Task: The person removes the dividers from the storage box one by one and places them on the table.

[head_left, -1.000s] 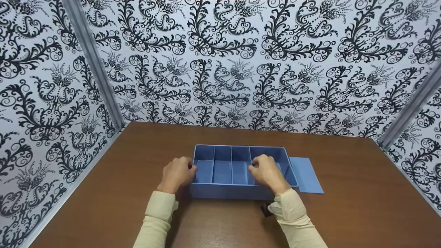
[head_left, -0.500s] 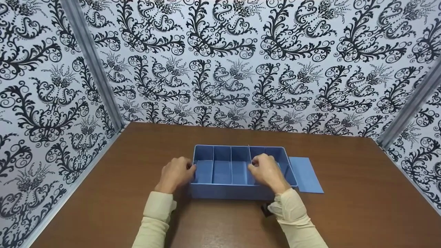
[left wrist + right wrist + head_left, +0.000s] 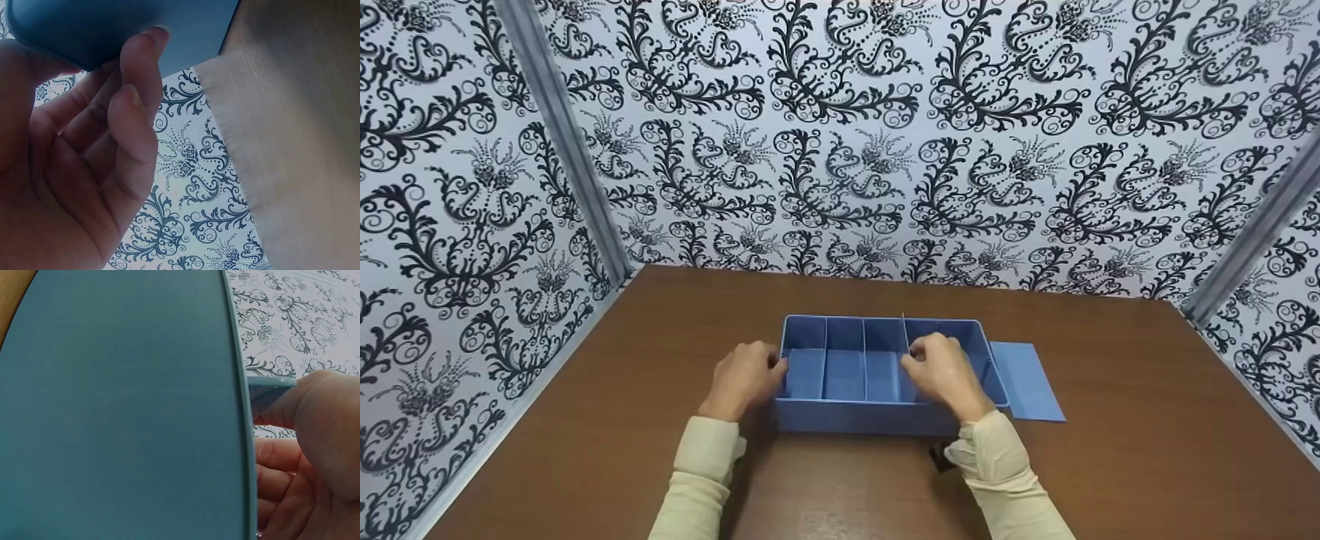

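A blue divided box (image 3: 855, 418) stands on the brown table, its long side facing me. Upright dividers split it into several compartments. My left hand (image 3: 744, 379) grips the box's left end wall; in the left wrist view its fingers (image 3: 140, 73) touch the outer face of the blue wall. Over the right part of the box, my right hand (image 3: 949, 375) pinches a thin divider (image 3: 904, 330). The far top corner of that divider pokes slightly above the rim. In the right wrist view, the divider (image 3: 271, 381) sticks up past the box's edge, and its lower part is hidden.
A flat blue rectangular sheet (image 3: 1027, 381) lies on the table (image 3: 1132, 420) against the box's right end. Patterned walls (image 3: 855, 187) enclose the table at the back and sides. A small black object (image 3: 940, 457) shows beside the right cuff.
The divider in my right hand has risen slightly, its far corner now above the rim. Both hands keep nearly the same places, and the box stays put.
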{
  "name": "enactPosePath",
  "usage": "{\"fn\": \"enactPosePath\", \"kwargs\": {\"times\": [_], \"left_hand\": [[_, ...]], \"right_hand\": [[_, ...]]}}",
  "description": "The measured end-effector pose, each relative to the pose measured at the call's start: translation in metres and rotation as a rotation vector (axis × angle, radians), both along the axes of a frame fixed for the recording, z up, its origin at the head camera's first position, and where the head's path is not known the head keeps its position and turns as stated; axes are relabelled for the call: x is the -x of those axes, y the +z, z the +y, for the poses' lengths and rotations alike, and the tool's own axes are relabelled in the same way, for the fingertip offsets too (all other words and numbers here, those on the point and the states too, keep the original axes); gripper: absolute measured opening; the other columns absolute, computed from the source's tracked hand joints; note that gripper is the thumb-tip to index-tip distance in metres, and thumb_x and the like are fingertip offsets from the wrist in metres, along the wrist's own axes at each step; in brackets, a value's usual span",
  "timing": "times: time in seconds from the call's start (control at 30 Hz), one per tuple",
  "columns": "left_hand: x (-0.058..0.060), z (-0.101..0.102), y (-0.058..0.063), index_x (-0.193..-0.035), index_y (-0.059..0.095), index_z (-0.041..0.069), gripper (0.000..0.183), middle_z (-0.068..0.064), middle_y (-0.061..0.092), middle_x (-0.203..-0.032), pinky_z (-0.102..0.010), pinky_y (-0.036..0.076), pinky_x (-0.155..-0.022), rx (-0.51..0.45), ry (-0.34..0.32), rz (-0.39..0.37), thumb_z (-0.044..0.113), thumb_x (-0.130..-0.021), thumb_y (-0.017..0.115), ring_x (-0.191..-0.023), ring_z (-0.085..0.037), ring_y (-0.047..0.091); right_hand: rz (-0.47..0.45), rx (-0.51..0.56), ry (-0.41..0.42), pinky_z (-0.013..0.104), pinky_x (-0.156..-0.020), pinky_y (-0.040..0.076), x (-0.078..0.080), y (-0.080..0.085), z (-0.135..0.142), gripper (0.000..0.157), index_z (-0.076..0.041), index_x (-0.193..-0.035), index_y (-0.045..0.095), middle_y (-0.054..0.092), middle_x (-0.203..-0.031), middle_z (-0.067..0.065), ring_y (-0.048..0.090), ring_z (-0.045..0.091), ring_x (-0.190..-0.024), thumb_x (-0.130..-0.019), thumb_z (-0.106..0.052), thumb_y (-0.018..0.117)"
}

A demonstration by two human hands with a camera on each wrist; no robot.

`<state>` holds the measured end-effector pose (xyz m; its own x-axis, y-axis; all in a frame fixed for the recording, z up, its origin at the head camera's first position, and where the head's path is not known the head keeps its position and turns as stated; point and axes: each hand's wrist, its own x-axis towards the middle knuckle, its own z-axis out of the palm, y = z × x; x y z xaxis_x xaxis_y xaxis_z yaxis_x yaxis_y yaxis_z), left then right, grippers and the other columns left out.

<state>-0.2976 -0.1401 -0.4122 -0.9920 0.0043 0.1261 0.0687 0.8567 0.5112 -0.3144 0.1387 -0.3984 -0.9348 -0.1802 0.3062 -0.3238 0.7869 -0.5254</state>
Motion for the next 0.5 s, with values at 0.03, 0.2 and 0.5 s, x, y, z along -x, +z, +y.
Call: {"fn": "enactPosePath", "kwargs": {"times": [0.03,0.2,0.5], "left_hand": [[-0.0001,0.0002,-0.0003,-0.101,0.074,0.004,0.022,-0.005,0.064,-0.075,-0.037,0.05,-0.065,0.004,-0.001,0.005,0.024,-0.096,0.063,-0.065,-0.019,0.058],[-0.0006,0.0005,-0.001,-0.1,0.074,0.004,0.022,-0.006,0.065,-0.076,-0.039,0.052,-0.067,0.015,-0.003,0.027,0.023,-0.095,0.064,-0.065,-0.019,0.058],[-0.0008,0.0004,-0.0009,-0.099,0.073,0.004,0.021,-0.006,0.065,-0.076,-0.039,0.05,-0.065,0.019,-0.002,0.029,0.022,-0.095,0.064,-0.065,-0.019,0.057]], "right_hand": [[0.013,0.001,0.007,0.028,-0.05,0.029,-0.0002,0.0001,0.0001,0.023,-0.009,-0.061,0.059,0.044,-0.053,-0.007,0.039,0.011,-0.049,-0.083,-0.008,0.064],[0.048,-0.004,0.02,0.029,-0.05,0.03,-0.0008,0.0009,-0.0001,0.022,-0.009,-0.061,0.06,0.045,-0.053,-0.008,0.039,0.011,-0.05,-0.082,-0.007,0.064],[0.048,0.003,-0.004,0.03,-0.051,0.031,-0.0021,0.004,-0.0003,0.02,-0.009,-0.064,0.064,0.047,-0.055,-0.007,0.041,0.012,-0.051,-0.084,-0.01,0.067]]}}
